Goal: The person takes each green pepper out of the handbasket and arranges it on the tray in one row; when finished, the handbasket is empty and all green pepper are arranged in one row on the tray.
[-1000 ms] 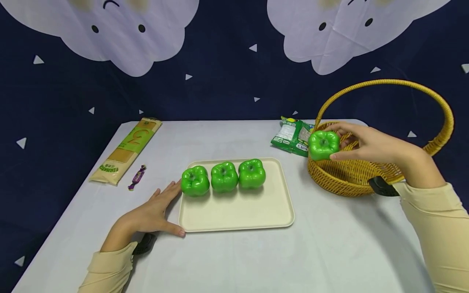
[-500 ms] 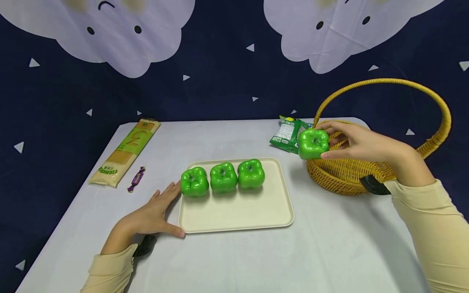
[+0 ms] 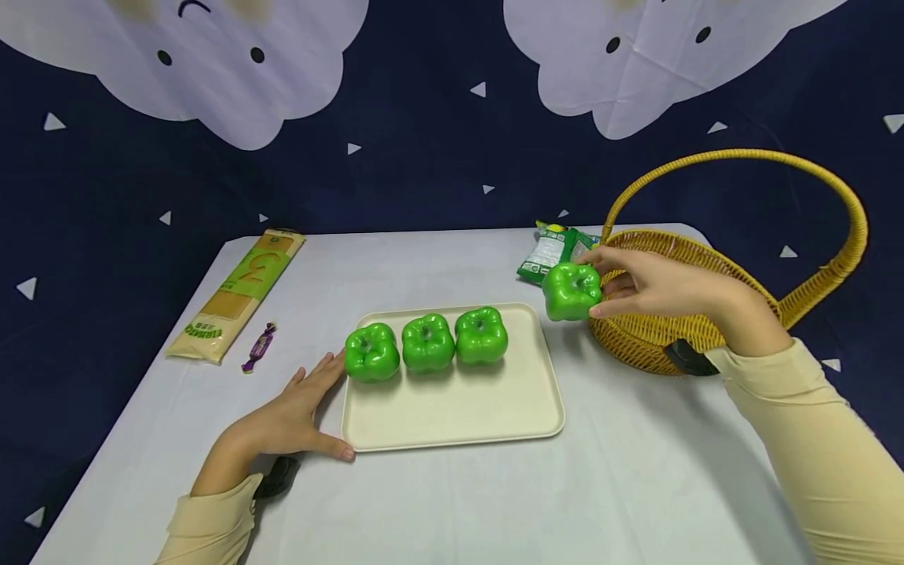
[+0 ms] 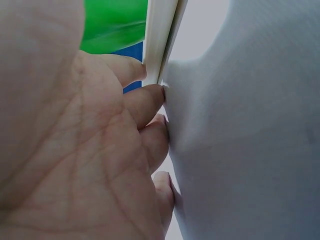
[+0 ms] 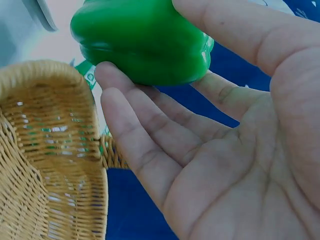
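My right hand [image 3: 657, 289] pinches a shiny green bell pepper [image 3: 572, 292] between thumb and fingers, held up just left of the wicker basket's rim. In the right wrist view the same bell pepper [image 5: 140, 42] lies between the thumb and fingertips. A cream rectangular tray [image 3: 452, 412] bears three more green bell peppers [image 3: 428, 343] in a row along its back left part. My left hand [image 3: 286, 416] rests at the tray's left edge with fingers spread and thumb by the front left corner. In the left wrist view its fingers touch the tray's rim [image 4: 159, 35].
The wicker basket [image 3: 628, 345] with a tall arched handle stands at the right. A green snack packet [image 3: 547, 255] lies beside it at the back. On the left are a noodle packet [image 3: 236, 298] and a purple-wrapped candy [image 3: 259, 348]. A dark cloud-print cloth hangs behind.
My right hand has carried the bell pepper leftward, from over the basket's left rim to beside the tray's back right corner. The left hand and the tray have stayed in place.
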### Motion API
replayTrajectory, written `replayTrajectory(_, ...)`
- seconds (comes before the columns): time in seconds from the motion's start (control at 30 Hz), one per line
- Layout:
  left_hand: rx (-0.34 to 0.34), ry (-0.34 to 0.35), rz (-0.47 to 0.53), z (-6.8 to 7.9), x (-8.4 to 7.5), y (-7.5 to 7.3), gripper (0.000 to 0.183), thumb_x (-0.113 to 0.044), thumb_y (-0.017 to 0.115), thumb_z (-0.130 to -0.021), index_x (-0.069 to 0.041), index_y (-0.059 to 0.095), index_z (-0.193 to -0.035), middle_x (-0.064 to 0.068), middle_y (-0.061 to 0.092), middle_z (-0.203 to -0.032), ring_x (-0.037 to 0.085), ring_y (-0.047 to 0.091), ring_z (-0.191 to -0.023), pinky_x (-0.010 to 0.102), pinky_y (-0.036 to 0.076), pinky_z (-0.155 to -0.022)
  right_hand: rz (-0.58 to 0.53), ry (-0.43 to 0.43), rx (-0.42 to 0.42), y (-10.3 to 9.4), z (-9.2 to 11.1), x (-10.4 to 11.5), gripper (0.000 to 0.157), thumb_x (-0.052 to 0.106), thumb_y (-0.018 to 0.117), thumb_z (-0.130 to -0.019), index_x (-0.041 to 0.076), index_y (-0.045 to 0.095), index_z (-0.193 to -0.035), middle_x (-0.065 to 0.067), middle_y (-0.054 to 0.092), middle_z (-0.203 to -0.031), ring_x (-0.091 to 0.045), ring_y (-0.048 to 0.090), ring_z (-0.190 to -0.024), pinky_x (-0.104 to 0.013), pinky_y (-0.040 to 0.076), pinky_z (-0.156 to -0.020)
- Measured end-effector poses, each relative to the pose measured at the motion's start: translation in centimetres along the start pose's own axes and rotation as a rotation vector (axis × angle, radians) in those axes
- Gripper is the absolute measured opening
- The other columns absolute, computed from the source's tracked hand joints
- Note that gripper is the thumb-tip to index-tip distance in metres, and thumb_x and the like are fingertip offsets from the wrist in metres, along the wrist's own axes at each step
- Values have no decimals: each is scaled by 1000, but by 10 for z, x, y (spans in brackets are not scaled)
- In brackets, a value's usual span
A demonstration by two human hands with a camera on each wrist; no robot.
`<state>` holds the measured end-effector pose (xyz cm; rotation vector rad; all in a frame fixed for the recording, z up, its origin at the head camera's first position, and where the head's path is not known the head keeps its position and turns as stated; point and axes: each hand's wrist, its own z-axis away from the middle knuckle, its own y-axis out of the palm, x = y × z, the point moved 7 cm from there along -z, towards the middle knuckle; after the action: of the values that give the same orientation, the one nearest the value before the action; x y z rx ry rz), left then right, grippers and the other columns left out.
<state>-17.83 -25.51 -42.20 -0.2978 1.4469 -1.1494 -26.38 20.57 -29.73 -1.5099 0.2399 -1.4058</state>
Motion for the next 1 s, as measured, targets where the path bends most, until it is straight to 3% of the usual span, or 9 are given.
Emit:
replayTrajectory(0.67, -1, -1, 10, 3, -2, -2, 147, -58, 100, -62, -9, 16, -173, 21, 12, -181, 50, 3, -167, 79, -4, -128, -52, -12, 182, 39, -27, 8, 68, 23, 82, -97, 7, 47, -153, -21, 62, -148, -35, 70, -130, -42, 62, -106)
replayTrajectory(1.0, -6, 6, -2, 2, -1, 0, 148, -60, 99, -62, -9, 16, -173, 21, 13, -180, 50, 4, -167, 79, -3, -128, -52, 6, 205, 47, -33, 6, 69, 22, 79, -99, 5, 44, -156, -24, 58, -152, -39, 67, -134, -44, 61, -107)
